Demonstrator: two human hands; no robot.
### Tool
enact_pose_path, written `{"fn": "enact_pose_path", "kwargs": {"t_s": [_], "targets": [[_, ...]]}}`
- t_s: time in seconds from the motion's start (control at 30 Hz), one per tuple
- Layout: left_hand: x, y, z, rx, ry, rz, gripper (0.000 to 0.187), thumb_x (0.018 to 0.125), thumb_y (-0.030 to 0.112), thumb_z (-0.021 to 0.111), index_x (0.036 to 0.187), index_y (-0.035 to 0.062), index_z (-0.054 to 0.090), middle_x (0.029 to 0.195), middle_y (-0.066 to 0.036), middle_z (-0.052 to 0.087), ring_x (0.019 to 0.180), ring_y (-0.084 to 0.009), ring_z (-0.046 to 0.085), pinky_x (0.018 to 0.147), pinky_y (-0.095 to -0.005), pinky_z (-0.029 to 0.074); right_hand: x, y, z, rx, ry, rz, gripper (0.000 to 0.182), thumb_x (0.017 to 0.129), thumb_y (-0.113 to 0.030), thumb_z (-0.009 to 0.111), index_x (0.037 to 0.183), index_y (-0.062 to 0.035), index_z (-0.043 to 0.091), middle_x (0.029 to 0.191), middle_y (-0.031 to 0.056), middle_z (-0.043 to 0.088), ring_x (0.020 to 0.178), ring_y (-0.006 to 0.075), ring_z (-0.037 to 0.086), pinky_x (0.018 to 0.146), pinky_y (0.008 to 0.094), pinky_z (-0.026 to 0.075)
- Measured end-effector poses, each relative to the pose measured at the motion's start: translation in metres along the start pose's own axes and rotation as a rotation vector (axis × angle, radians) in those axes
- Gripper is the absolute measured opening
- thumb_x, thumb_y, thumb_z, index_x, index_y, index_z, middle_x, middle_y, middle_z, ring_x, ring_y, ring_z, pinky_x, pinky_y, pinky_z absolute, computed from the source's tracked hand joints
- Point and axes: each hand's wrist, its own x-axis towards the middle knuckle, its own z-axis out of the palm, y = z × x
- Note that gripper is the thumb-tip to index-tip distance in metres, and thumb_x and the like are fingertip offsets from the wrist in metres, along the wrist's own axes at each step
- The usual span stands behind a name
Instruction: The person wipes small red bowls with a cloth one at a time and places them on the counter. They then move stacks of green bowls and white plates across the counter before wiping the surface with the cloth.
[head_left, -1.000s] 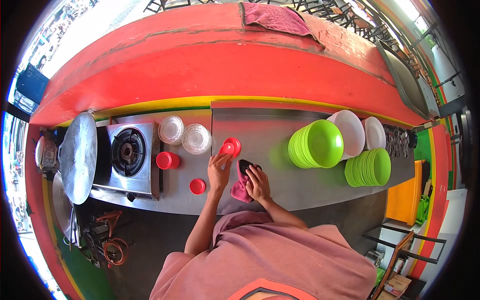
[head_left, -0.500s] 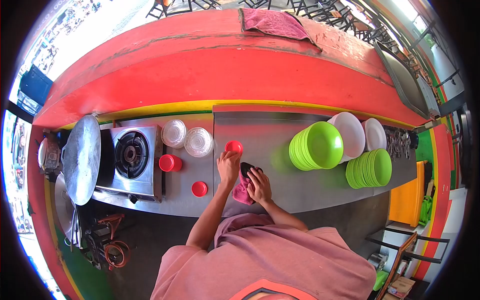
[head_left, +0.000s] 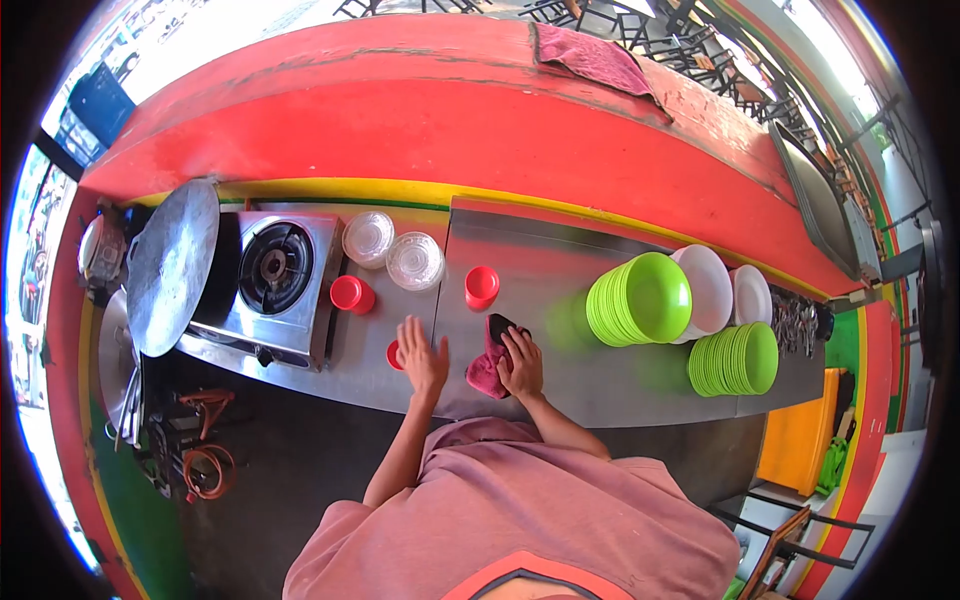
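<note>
My left hand (head_left: 423,362) hovers over the steel counter with its fingers apart and nothing in it, partly covering a small red cup (head_left: 395,355). On a dark red and black cloth (head_left: 488,368) rests my right hand (head_left: 522,365), its fingers bent over the dark part. A second red cup (head_left: 481,287) stands just above the cloth. Further left is another red container (head_left: 352,294), beside the gas stove. Two clear plastic containers (head_left: 415,261) sit near the back edge of the counter.
A gas stove (head_left: 275,267) and a large metal pan (head_left: 174,267) are on the left. Stacks of green bowls (head_left: 655,298), green plates (head_left: 750,358) and white bowls (head_left: 705,290) stand right, near cutlery (head_left: 795,322). A red ledge (head_left: 400,130) runs behind the counter.
My left hand has let go of the upper red cup and moved left and toward me, over the lower one. My right hand stays at the cloth. The view has shifted and tilted slightly.
</note>
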Motion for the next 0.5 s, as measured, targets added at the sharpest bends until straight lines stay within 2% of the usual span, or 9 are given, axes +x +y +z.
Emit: {"fn": "enact_pose_path", "kwargs": {"t_s": [0.1,0.2,0.23,0.33,0.5], "targets": [[-0.029,-0.045,0.004,0.067,-0.194,-0.179,0.073,0.090,0.030,0.062,0.151,0.0067,0.028,0.160,-0.013,0.023,0.147,-0.0362,0.020,0.110,-0.0596,0.027,0.000,-0.002,0.002,0.009,0.010,-0.016,0.050,0.083,-0.023,0.059,0.131,-0.0089,0.057,0.141,0.0121,0.051,0.127,0.0382,0.047,0.105,0.0476,0.037],[-0.038,-0.070,-0.003,0.107,-0.278,-0.010,0.073,0.095,0.035,0.052,0.153,0.0057,0.020,0.161,-0.015,0.017,0.148,-0.0369,0.017,0.112,-0.0619,0.023,0.000,-0.004,0.003,0.007,0.017,-0.034,0.050,0.083,-0.022,0.059,0.131,-0.0082,0.057,0.140,0.0123,0.051,0.128,0.0388,0.047,0.105,0.0479,0.037],[-0.038,-0.072,-0.003,0.087,-0.248,-0.015,0.066,0.098,0.036,0.046,0.153,0.0067,0.025,0.160,-0.014,0.022,0.147,-0.0369,0.020,0.112,-0.0616,0.023,0.000,-0.004,0.004,0.003,0.018,-0.038,0.050,0.083,-0.022,0.059,0.131,-0.0080,0.057,0.140,0.0123,0.051,0.128,0.0390,0.047,0.105,0.0480,0.037],[-0.032,-0.077,0.000,0.020,-0.231,-0.055,0.057,0.101,0.034,0.042,0.151,0.0085,0.031,0.158,-0.013,0.028,0.146,-0.0366,0.023,0.112,-0.0608,0.023,-0.002,-0.005,0.005,0.000,0.015,-0.048,0.050,0.083,-0.021,0.059,0.131,-0.0078,0.057,0.141,0.0121,0.051,0.128,0.0393,0.046,0.105,0.0481,0.037],[-0.029,-0.073,-0.002,-0.097,-0.183,-0.102,0.048,0.103,0.030,0.041,0.145,0.0085,0.041,0.153,-0.010,0.039,0.144,-0.0350,0.030,0.113,-0.0568,0.024,-0.008,-0.005,0.011,0.013,0.031,-0.031,0.048,0.084,-0.021,0.060,0.130,-0.0093,0.058,0.140,0.0107,0.052,0.128,0.0391,0.046,0.106,0.0484,0.036]]}}
